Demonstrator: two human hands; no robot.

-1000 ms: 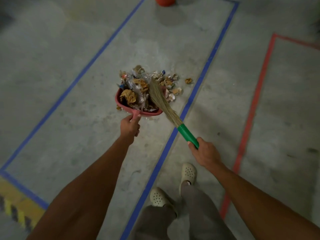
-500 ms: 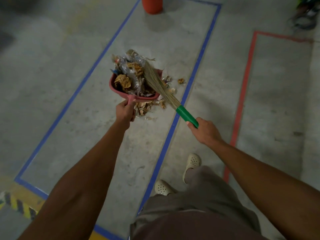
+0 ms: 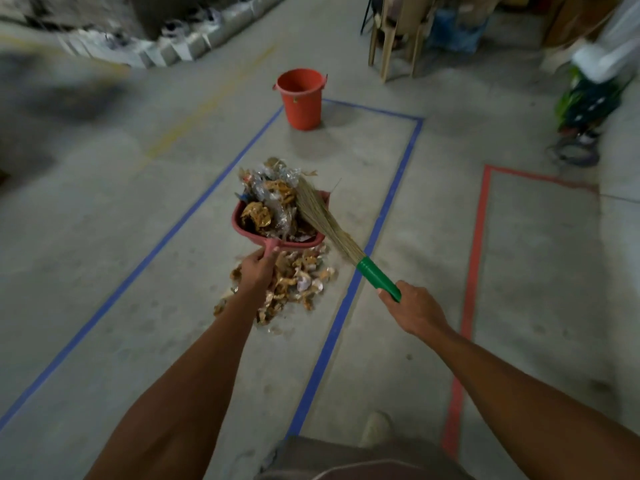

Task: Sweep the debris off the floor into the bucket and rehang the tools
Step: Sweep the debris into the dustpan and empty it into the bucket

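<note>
Dustpan [image 3: 242, 227] handle mostly buried in grip of left hand [image 3: 256, 271], on near side of bucket [image 3: 303, 102]; only short stub shows. Dustpan's far lip hidden under heaped rubbish [image 3: 273, 202] and broom [image 3: 323, 221] bristles. Broom handle end covered by right hand [image 3: 417, 308]. Floor scraps [image 3: 304, 282] partly covered by left hand and forearm. Bucket inside dim, contents unreadable. Left of bucket, pale heap [image 3: 166, 43] smeared by blur. Right of bucket, chair [image 3: 391, 39] cut by top edge; farther right, green object [image 3: 585, 98] too blurred to name. Shoe [image 3: 375, 427] half hidden by trouser cloth. Both arms cut by bottom edge.
</note>
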